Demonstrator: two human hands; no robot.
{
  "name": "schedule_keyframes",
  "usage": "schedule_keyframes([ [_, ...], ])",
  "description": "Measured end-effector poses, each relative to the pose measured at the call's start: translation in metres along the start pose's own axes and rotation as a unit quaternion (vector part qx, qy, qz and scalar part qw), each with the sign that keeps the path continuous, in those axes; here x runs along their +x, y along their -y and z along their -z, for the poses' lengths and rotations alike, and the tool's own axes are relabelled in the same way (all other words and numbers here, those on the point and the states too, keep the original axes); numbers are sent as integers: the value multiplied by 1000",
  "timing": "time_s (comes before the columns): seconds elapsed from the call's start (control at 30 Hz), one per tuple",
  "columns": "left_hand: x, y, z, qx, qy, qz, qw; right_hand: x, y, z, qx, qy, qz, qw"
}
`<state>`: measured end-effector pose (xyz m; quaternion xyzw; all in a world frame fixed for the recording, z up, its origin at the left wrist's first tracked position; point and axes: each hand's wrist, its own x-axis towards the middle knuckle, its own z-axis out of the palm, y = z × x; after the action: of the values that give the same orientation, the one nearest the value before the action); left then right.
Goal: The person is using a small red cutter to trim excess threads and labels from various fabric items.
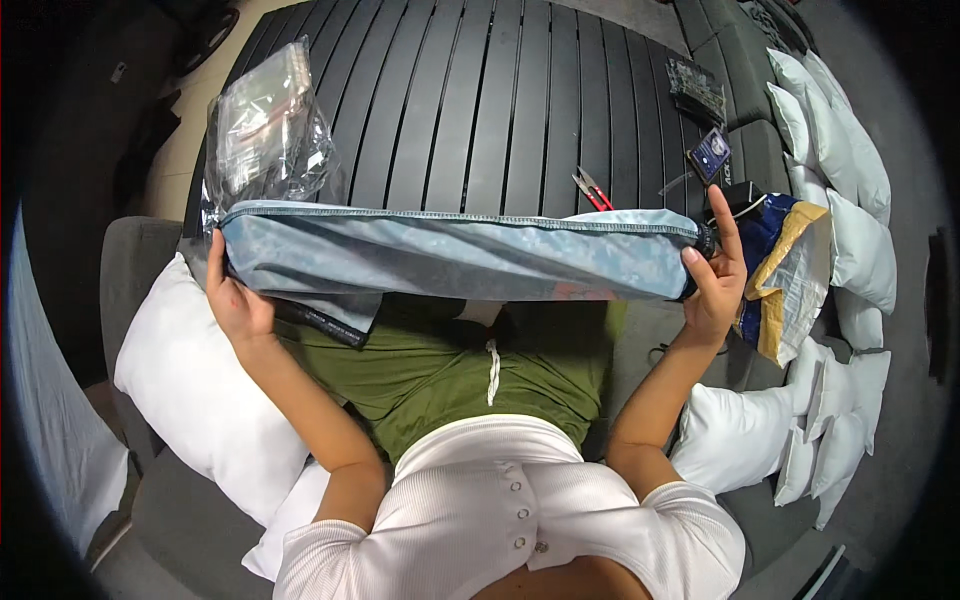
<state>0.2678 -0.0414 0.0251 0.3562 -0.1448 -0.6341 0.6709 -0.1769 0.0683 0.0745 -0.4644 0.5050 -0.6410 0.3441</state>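
Note:
A light blue patterned stretch garment is pulled out lengthwise across my lap, along the near edge of the table. Its overlocked seam runs along the top, and a dark band hangs from its lower left. My left hand grips the left end, its fingers partly hidden behind the cloth. At the right end, my right hand has its thumb against the dark edge and its index finger raised; the other fingers are mostly out of sight. Red-handled thread snips lie on the table just beyond the cloth.
Clear plastic bags sit on the left of the black slatted table. A dark packet and a small blue card lie at its right. Beside my right hand stands a blue-and-yellow sack. White pillows flank me.

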Motion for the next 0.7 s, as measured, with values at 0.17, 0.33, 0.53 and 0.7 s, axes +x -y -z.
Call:
schedule_keyframes([
  [0.17,-3,0,-2,-7,5,4,1000,0,1,0,0,-10,3,1000],
  [0.33,-7,0,-7,14,-14,-17,1000,0,-4,1,-10,-17,-34,999],
  [0.53,-20,-4,-22,15,-20,-13,1000,2,-7,0,-8,-29,-18,999],
  [0.7,-29,-5,-29,10,-5,-11,1000,6,-11,19,1,-73,9,997],
])
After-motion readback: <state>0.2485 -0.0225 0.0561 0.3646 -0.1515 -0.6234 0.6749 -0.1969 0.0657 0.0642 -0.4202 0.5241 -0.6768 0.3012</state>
